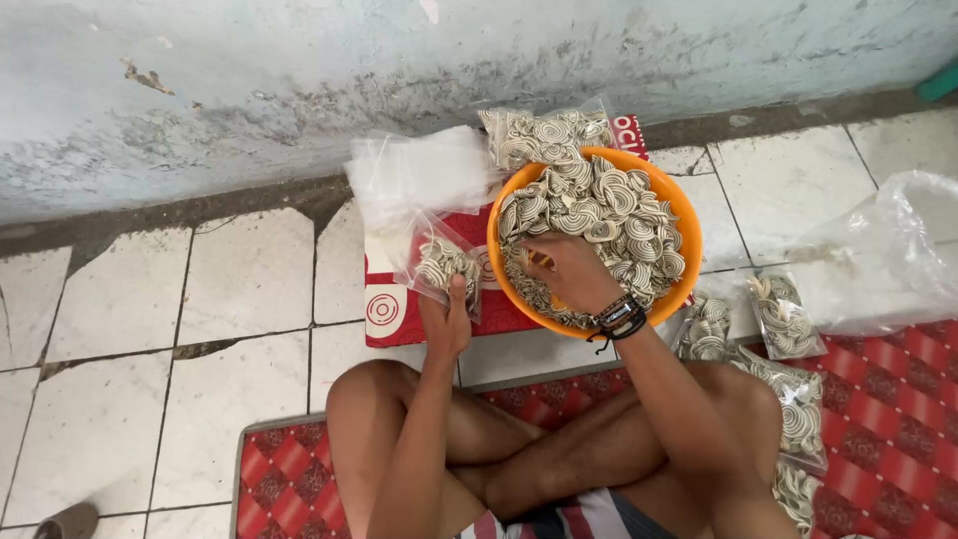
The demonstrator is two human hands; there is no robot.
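An orange bowl on the floor is piled with pale spiral-shaped pieces. My right hand, with dark bands at the wrist, reaches into the bowl and closes on a few of the spirals. Just left of the bowl, my left hand holds up a small clear plastic bag partly filled with the same spirals. I sit cross-legged behind the bowl.
A stack of empty clear bags lies behind the held bag, with a filled bag by the wall. Several filled bags lie to the right beside a big clear plastic bag. A red patterned mat covers the tiled floor.
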